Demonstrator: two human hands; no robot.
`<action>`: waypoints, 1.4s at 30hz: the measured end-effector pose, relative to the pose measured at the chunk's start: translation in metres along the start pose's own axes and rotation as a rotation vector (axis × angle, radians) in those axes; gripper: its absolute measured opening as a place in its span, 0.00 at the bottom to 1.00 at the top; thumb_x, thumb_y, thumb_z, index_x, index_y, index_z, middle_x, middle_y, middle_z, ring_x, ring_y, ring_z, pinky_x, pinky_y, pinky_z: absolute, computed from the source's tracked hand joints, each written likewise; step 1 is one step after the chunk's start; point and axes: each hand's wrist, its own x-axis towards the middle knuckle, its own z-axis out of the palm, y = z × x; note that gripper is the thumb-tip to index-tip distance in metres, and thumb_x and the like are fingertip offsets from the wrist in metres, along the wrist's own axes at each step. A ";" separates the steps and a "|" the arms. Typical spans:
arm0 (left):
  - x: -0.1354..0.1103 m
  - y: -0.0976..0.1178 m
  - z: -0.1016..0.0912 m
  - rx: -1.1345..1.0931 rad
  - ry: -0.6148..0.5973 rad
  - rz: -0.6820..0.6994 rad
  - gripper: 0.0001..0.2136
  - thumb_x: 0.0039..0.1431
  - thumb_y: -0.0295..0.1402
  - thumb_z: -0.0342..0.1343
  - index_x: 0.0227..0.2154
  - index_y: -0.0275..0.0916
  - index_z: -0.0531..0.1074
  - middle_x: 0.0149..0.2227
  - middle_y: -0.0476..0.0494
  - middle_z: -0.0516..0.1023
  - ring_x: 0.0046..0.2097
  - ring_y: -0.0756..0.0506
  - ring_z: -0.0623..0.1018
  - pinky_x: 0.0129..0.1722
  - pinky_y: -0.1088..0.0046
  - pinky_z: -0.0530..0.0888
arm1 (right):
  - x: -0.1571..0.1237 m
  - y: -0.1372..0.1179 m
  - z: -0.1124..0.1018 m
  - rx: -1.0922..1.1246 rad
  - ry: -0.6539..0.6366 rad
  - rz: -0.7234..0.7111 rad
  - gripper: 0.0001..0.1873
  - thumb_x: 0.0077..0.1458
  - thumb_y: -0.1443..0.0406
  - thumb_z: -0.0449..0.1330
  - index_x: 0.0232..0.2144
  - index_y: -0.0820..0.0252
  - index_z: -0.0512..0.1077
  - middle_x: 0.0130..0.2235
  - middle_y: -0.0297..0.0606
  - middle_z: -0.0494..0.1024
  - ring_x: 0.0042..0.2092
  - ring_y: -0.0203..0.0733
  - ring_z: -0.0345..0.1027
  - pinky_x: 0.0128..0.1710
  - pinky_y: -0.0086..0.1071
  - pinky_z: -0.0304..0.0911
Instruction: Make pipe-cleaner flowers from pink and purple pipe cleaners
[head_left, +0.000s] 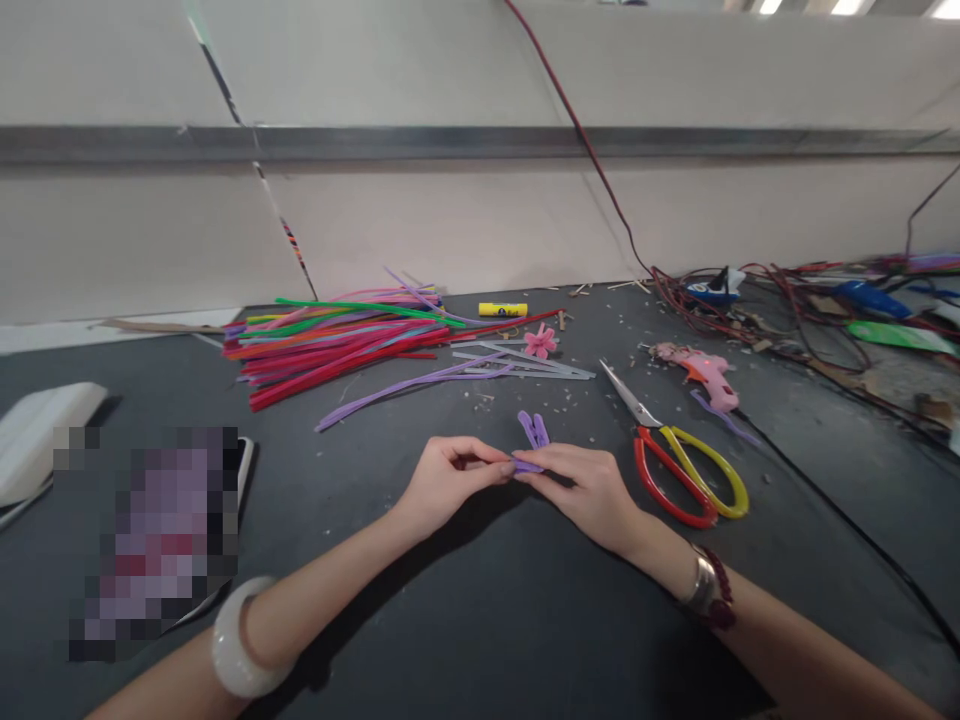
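A purple pipe cleaner (533, 428), bent into narrow loops, is pinched between both hands above the dark table. The fingertips of my left hand (454, 478) close on its left end. My right hand (583, 490) grips it from the other side, its thumb and fingers covering part of the piece; two loops stick up behind these fingers. Beyond the hands lie loose purple pipe cleaners (397, 387) and a small pink pipe-cleaner flower (540, 341). Scissors (670, 440) with one red and one yellow handle rest to the right of my right hand, blades apart.
A bundle of coloured pipe cleaners (337, 345), translucent glue sticks (555, 367) and a yellow tube (502, 310) lie near the wall. Rightward are a pink glue gun (701, 373) with a black cord and tangled wires (675, 292). A blurred-out phone (169, 540) lies left.
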 end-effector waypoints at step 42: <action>0.004 0.004 -0.002 -0.270 -0.063 -0.203 0.05 0.46 0.31 0.61 0.26 0.35 0.76 0.25 0.47 0.79 0.30 0.51 0.77 0.41 0.72 0.72 | -0.003 -0.005 0.002 -0.036 0.084 -0.076 0.12 0.52 0.70 0.56 0.39 0.55 0.73 0.35 0.36 0.78 0.36 0.37 0.72 0.38 0.32 0.70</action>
